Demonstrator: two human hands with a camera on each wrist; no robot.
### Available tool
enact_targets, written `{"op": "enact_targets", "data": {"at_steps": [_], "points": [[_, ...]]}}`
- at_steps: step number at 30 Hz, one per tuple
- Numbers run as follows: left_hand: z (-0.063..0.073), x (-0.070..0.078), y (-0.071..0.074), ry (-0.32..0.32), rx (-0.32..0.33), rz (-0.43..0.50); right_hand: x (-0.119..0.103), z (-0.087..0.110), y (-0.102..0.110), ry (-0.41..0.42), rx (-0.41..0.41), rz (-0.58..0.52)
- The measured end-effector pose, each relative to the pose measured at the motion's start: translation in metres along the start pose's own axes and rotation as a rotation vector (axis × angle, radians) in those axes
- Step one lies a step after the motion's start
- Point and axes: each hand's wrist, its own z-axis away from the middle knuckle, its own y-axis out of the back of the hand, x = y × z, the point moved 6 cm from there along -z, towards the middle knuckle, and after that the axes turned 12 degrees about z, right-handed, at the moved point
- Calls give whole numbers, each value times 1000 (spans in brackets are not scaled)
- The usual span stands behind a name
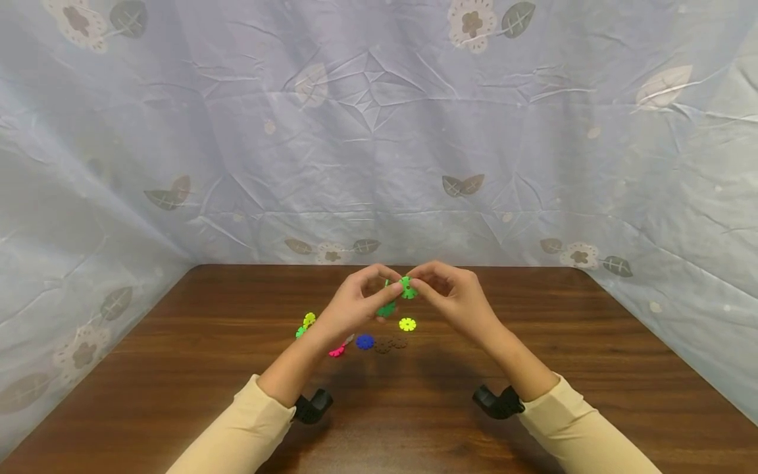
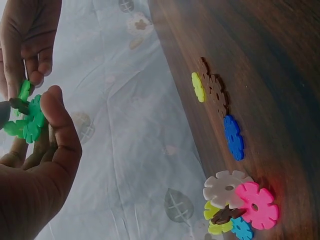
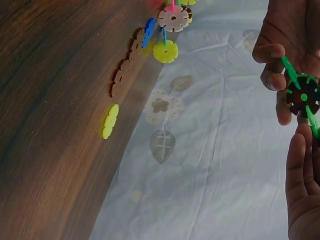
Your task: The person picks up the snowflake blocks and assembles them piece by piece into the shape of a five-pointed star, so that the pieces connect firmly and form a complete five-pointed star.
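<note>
Both hands meet above the table in the head view. My left hand (image 1: 354,304) holds a small joined cluster of notched plastic discs, with a darker green disc (image 1: 386,309) under its fingers. Between the two hands' fingertips is a bright green notched disc (image 1: 408,288), pinched by my right hand (image 1: 460,301) at its edge. From the right wrist, a dark brown disc (image 3: 303,96) shows in the cluster with green discs slotted into its rim. Fingers partly hide the cluster, so how every piece joins cannot be told.
On the wooden table (image 1: 237,395) lie a yellow disc (image 1: 407,324), two brown discs (image 2: 218,95) and a blue disc (image 1: 365,342). Left of them stands a joined group with a pink disc (image 2: 257,205) and a grey disc (image 2: 227,188). A patterned curtain (image 1: 367,164) surrounds the table.
</note>
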Motion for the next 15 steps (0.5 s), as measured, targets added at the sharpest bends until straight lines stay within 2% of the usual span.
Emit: {"op": "enact_targets", "data": {"at_steps": [6, 11, 15], "points": [[0, 2, -2, -47, 6, -64, -1, 0, -3, 15, 0, 19], [0, 3, -1, -44, 17, -61, -2, 0, -4, 10, -4, 31], [1, 4, 6, -29, 61, -70, 1, -1, -5, -17, -6, 26]]}}
